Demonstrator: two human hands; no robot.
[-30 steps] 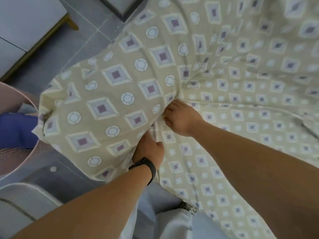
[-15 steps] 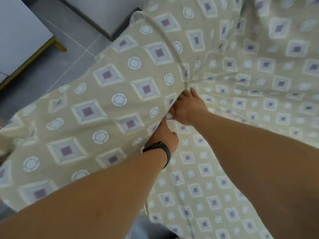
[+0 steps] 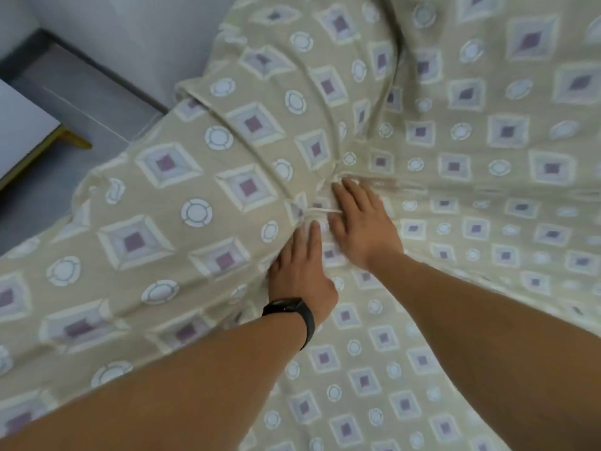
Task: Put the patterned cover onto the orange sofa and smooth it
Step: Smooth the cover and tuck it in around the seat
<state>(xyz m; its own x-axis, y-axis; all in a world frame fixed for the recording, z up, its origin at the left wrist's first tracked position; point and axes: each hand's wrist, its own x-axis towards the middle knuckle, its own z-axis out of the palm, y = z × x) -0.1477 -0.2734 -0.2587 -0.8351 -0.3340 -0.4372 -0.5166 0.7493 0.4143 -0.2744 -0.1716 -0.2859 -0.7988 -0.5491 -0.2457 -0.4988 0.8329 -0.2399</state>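
The patterned cover (image 3: 471,196), beige with purple squares and white rings, fills most of the view and hides the sofa completely. It bulges over a rounded shape at the left and lies flatter on the right. My left hand (image 3: 300,271), with a black band on the wrist, presses straight fingers into the crease where those two parts meet. Just beyond it my right hand (image 3: 361,222) lies flat on the cloth, fingertips pushed into the same crease. Folds radiate from that spot.
Grey floor tiles (image 3: 84,102) and a white wall base show at the upper left. A white table (image 3: 19,131) with a gold leg stands at the far left edge.
Both hands let go of the bunched cloth and flattened out, pressing it into the crease. The view moved closer to the sofa and the basket at left dropped out of sight.
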